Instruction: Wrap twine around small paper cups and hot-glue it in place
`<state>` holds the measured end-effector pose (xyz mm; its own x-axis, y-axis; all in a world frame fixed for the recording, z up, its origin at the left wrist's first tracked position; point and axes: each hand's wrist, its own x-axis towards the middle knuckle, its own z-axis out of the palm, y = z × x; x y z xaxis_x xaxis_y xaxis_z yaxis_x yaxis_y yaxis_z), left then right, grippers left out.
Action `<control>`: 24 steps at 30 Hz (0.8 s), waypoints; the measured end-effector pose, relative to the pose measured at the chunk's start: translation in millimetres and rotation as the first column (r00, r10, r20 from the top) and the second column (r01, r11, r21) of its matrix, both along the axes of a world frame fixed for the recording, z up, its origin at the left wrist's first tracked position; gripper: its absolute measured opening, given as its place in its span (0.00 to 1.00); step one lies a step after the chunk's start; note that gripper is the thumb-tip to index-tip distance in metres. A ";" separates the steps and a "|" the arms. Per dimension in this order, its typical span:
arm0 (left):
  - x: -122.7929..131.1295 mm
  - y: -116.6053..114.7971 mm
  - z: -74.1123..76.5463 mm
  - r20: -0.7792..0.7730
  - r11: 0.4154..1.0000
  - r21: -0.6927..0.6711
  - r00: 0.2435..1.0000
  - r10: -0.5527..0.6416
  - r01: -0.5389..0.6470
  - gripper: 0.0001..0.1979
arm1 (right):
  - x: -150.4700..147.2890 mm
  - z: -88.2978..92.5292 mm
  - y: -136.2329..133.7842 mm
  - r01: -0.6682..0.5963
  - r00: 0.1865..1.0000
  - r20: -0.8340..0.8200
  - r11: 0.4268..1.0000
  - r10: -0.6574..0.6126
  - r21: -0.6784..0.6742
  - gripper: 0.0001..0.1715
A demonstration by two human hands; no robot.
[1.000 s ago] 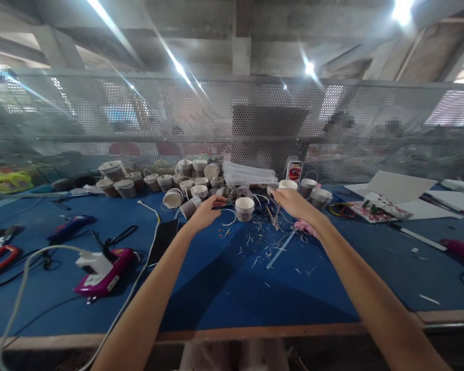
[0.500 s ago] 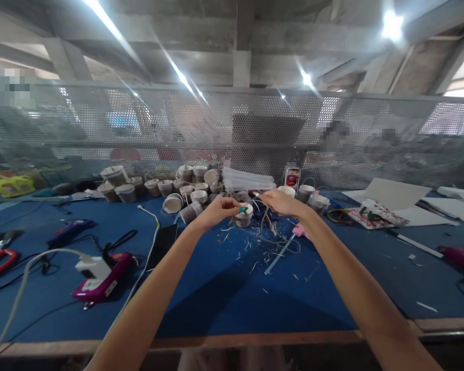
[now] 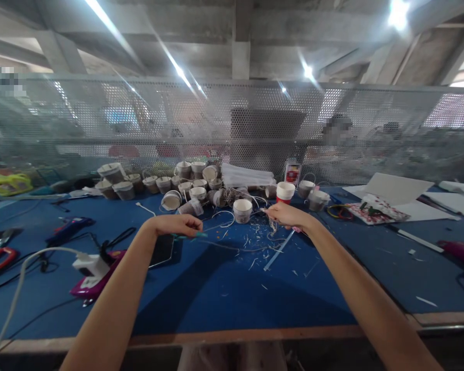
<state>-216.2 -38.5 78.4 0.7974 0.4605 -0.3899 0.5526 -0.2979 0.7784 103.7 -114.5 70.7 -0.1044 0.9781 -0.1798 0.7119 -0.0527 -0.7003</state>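
Note:
My left hand (image 3: 181, 226) is closed on a small teal tool beside the black phone (image 3: 163, 250), left of centre. A thin cord (image 3: 224, 247) runs from near that hand across the blue table to the right. My right hand (image 3: 282, 214) pinches something small and pale, too small to name, by a tangle of pale strings (image 3: 272, 229). Between the hands a small whitish pot (image 3: 242, 211) stands upright, touched by neither. A red and white cup (image 3: 285, 191) stands just behind my right hand.
Many small pots (image 3: 123, 189) crowd the back left near white tubes (image 3: 247, 176). Scraps and a clear glue stick (image 3: 279, 251) lie mid-table (image 3: 232, 304). Red-handled scissors (image 3: 2, 263) and a purple power strip (image 3: 83, 288) are left; a purple glue gun (image 3: 459, 255) lies right.
My left hand has moved left, away from the whitish pot, with the teal tool. The cord now stretches between the hands. My right hand has shifted slightly down and right, uncovering the red cup.

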 end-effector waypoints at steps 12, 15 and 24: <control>-30.3 12.3 -17.9 -0.391 0.980 0.040 0.900 0.194 -0.194 0.15 | 23.6 -24.7 12.4 0.188 0.981 -0.059 0.982 -0.188 0.003 0.23; -25.0 11.4 -18.8 -0.403 0.979 0.060 0.893 0.202 -0.194 0.16 | 26.8 -31.1 14.7 0.177 0.984 -0.036 0.984 -0.176 0.015 0.22; 32.1 11.1 -3.4 -0.202 0.811 0.585 0.967 0.153 -0.006 0.21 | 3.2 -28.4 13.7 0.150 0.974 0.153 0.980 -0.169 0.131 0.24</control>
<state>-184.1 -27.4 75.0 0.6700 0.7157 -0.1974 0.7334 -0.5968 0.3255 106.9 -100.8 42.3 0.0756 0.9951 -0.0635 0.8059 -0.0985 -0.5838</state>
